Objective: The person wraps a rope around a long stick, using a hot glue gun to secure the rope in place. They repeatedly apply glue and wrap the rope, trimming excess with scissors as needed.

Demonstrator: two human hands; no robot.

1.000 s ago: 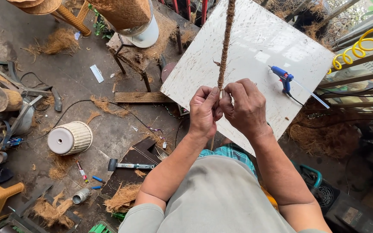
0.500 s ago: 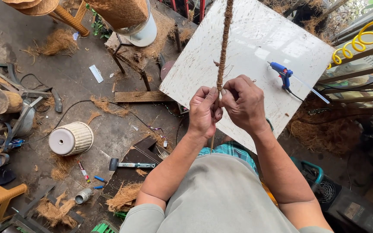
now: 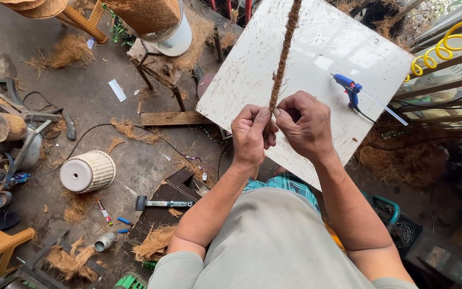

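The coir-wrapped rod (image 3: 283, 59) runs up from between your hands to the top edge of the view, slightly tilted, in front of the white board (image 3: 316, 69). Your left hand (image 3: 251, 134) is clenched around the rod's lower part, knuckles toward you, and your right hand (image 3: 305, 124) sits just beside it, fingers curled in and pinching the rod at the same height, so both hands grasp it and nearly touch each other. On the white board, to the right of your right hand, lies a blue glue gun (image 3: 348, 88). Below the board, on the concrete floor, a hammer (image 3: 162, 203) lies near loose tufts of coir fibre (image 3: 153, 243), and farther left a ribbed white pot (image 3: 88, 171) lies on its side.
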